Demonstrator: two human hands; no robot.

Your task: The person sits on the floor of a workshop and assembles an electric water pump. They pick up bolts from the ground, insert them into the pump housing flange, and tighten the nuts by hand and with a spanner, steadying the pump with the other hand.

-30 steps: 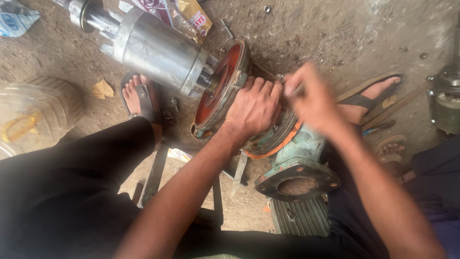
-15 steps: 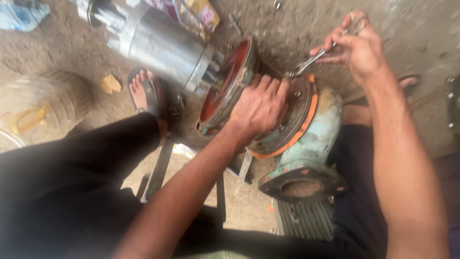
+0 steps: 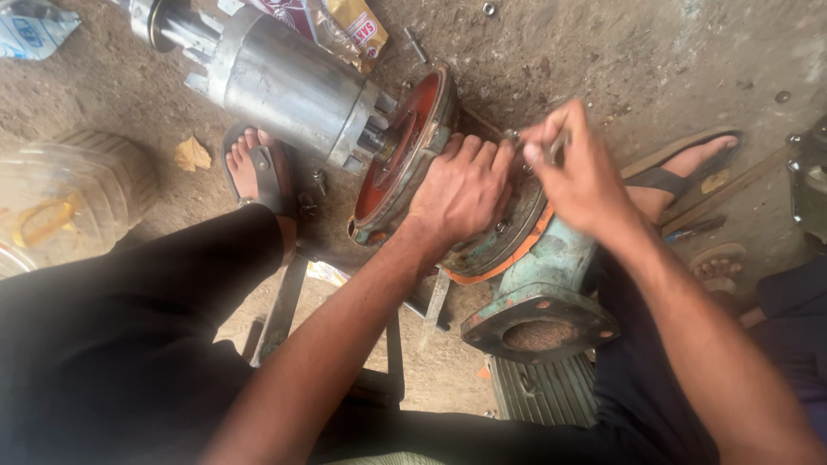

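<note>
Pump casing (image 3: 517, 232), round cast metal rimmed with an orange gasket, lies on the dirt floor near its middle, joined to a greenish pipe flange (image 3: 538, 319) with bolt holes. Against it leans a red-faced end plate (image 3: 401, 159) on a smooth grey steel motor cylinder (image 3: 284, 82) pointing toward the floor's far left corner. Left hand (image 3: 461, 189) lies flat, fingers spread and pressing on the casing. Right hand (image 3: 581, 172) has its fingers pinched nearly closed around a slim metal tool (image 3: 556, 146) at the casing's rim.

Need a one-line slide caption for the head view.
Left hand steadies a pump casing while right hand works a small tool at its rim, steel rotor alongside.
</note>
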